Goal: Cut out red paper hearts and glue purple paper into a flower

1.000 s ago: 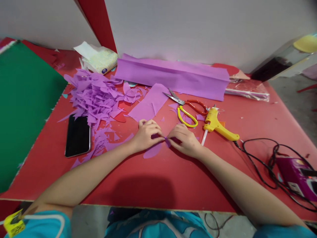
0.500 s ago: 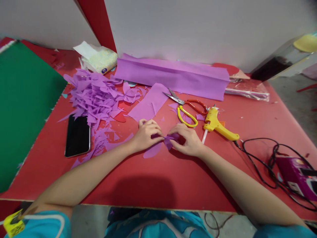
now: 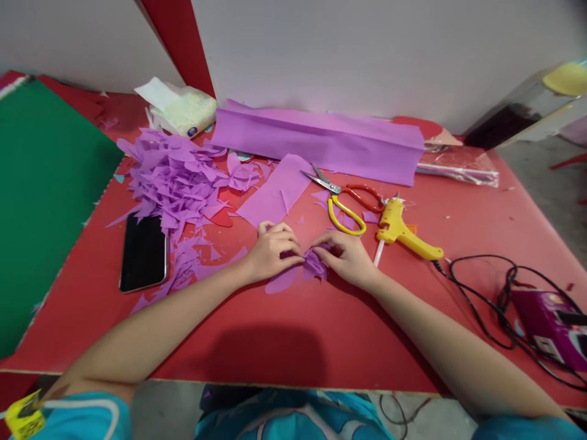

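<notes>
Between my hands, just over the red table, is a small gathered piece of purple paper or thin felt (image 3: pixel 315 266). My left hand (image 3: pixel 276 251) pinches its left end between thumb and fingertips. With thumb and forefinger, my right hand (image 3: pixel 347 255) pinches its upper right part. A flat purple petal-shaped piece (image 3: pixel 283 280) lies on the table below my left fingers. Beyond my hands is a purple strip (image 3: pixel 278 189). Scissors (image 3: pixel 338 188) with one red and one yellow handle lie open past my right hand, beside a yellow glue gun (image 3: pixel 398 230) with a white glue stick.
A heap of purple cut pieces (image 3: pixel 174 177) partly covers a black phone (image 3: pixel 143 252) at left. Tissues (image 3: pixel 186 111), a folded purple sheet (image 3: pixel 316 142) and a plastic packet (image 3: pixel 463 165) lie behind. A green board (image 3: pixel 50 195) is far left; black cable (image 3: pixel 486 305) and a purple box (image 3: pixel 548 324) are right.
My right fingers have shifted up over the purple piece, whose gathered folds now hang below them and show more. My left hand keeps its pinch in nearly the same place.
</notes>
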The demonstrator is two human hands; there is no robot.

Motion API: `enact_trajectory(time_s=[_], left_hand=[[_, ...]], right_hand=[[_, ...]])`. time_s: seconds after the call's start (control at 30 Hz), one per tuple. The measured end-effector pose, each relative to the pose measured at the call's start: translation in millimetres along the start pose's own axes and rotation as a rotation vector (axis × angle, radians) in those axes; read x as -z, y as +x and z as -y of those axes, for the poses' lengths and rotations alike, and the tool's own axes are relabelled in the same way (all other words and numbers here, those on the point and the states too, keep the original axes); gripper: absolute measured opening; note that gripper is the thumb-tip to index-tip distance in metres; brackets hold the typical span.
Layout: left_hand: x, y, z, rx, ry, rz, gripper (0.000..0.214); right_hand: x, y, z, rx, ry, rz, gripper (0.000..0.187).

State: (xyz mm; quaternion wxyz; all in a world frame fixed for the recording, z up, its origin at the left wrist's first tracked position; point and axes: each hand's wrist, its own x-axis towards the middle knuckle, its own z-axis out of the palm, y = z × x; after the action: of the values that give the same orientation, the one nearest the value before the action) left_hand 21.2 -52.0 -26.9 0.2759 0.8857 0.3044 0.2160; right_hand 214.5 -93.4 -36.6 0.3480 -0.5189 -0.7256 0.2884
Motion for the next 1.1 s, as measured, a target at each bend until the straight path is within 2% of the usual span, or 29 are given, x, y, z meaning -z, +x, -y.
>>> enact_trajectory(time_s=[0.2,0.47,0.87,1.0,1.1], left_hand=[[-0.4,0.1,-0.7,-0.026,-0.035,-0.003,0.013],[0.2,1.8,2.6,0.041,-0.024,-0.015,0.015],[0.6,2.2,-4.7,0.068,-0.068,0.071,0.011],[0.6,2.8,-4.7,0.074,-0.08,0.057,0.013],[-0.5,3.1,-3.9,0.086,-0.097,0.011,0.011]], right_hand=[[-1.8,0.5,2.5,0.018,0.009,-0.004,0.01],[1.4,1.1,-2.1,0.036,-0.005,-0.049,0.011],[-2.0,-1.2,0.5,0.12,-0.072,-0.063,0.006],[-2.2,-1.4,1.8,0.149,-0.08,-0.043,0.005],[-1.9,-2.2,2.7,0.108,-0.067,-0.059,0.007]])
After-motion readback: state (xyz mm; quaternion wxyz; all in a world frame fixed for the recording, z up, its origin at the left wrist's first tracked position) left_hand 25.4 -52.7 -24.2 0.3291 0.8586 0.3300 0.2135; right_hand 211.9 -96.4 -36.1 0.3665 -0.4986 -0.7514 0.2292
